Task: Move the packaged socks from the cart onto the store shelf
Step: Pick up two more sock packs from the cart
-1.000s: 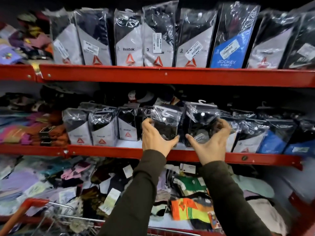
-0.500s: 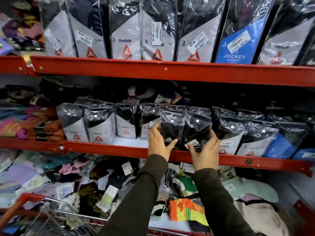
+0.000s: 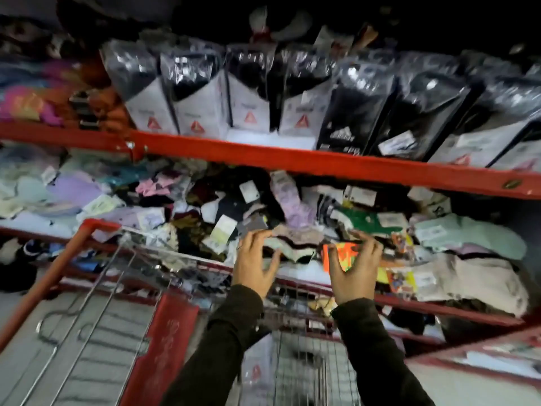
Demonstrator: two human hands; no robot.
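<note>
Packaged socks [image 3: 348, 112] line shelf [image 3: 263, 159]; both hands [image 3: 254, 268] hover empty, fingers spread.

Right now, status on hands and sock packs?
Left hand and right hand open, empty, above cart. Sock packs upright on shelf. Nothing blocking.

Dark olive-brown long sleeves [image 3: 377, 353] to wrists; bare hands, no gloves.

Dim store aisle with red metal shelving [image 3: 292, 159], loose socks [image 3: 205, 206] heaped beneath, pale floor [image 3: 483, 388].
</note>
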